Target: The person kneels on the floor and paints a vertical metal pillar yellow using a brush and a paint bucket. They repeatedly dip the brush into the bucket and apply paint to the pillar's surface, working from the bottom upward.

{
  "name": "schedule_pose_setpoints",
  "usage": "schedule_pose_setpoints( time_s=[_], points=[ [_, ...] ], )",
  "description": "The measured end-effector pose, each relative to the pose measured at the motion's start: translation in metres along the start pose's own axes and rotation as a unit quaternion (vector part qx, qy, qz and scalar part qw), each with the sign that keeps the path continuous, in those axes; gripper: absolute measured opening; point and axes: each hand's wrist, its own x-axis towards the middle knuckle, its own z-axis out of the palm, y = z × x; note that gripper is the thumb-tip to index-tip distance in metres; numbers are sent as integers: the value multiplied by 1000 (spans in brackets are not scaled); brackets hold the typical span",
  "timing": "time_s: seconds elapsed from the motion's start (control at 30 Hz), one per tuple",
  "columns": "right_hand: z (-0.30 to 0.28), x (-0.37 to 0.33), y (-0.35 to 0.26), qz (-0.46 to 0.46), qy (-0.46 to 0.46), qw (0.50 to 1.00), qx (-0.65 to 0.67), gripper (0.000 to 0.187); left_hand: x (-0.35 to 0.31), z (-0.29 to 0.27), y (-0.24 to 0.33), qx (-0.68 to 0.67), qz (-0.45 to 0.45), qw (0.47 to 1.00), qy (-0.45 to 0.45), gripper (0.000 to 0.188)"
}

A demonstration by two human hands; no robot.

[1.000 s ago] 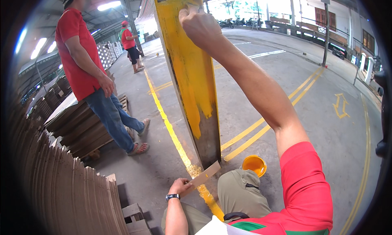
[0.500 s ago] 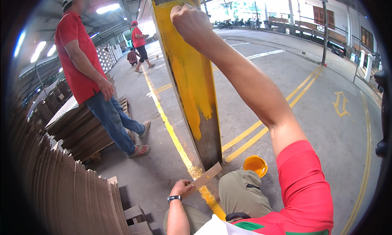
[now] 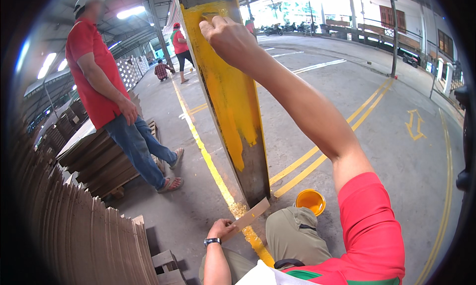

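Observation:
In front of me stands a steel column (image 3: 225, 96), its face coated in streaky yellow paint down to a bare dark foot. High on that face my right hand (image 3: 230, 39) is closed, knuckles toward me; whatever it grips is hidden behind the fingers. My left hand (image 3: 219, 229), low down with a watch at the wrist, pinches a flat strip of cardboard (image 3: 253, 214). The strip slants up to the right, its far end by the column's foot. Beside my knee, an orange-yellow paint bucket (image 3: 323, 203) rests on the floor.
A person in a red shirt (image 3: 94, 72) stands at the left, near stacked cardboard on a pallet (image 3: 106, 168). More cardboard sheets (image 3: 99, 225) rise at the near left. A yellow floor line (image 3: 210, 166) runs past the column. Farther back, one person (image 3: 161, 71) crouches.
My right hand has shifted a little left and down on the painted face. In the background a walking person has moved right, toward the column. My left hand and the strip have barely moved.

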Motion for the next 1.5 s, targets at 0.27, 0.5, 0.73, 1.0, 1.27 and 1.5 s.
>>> schedule_pose_setpoints(
  time_s=[0.27,0.5,0.73,1.0,1.27,1.5],
  points=[
    [7,-15,16,57,49,997,0,38,-1,-1,-1,13,15,1000,-5,41],
    [17,-25,15,44,102,977,180,31,-1,1,-1,43,8,999,1,41],
    [29,-31,13,88,150,951,254,31,-6,1,-4,9,-26,1000,-6,44],
    [16,-61,14,129,139,923,335,32,-24,-23,8,15,-31,999,-35,41],
    [-41,-70,17,333,60,825,452,24,-78,-204,92,82,-7,986,-141,37],
    [-78,-92,6,703,36,411,579,26,-155,-331,214,13,-88,984,-153,28]
  ],
)
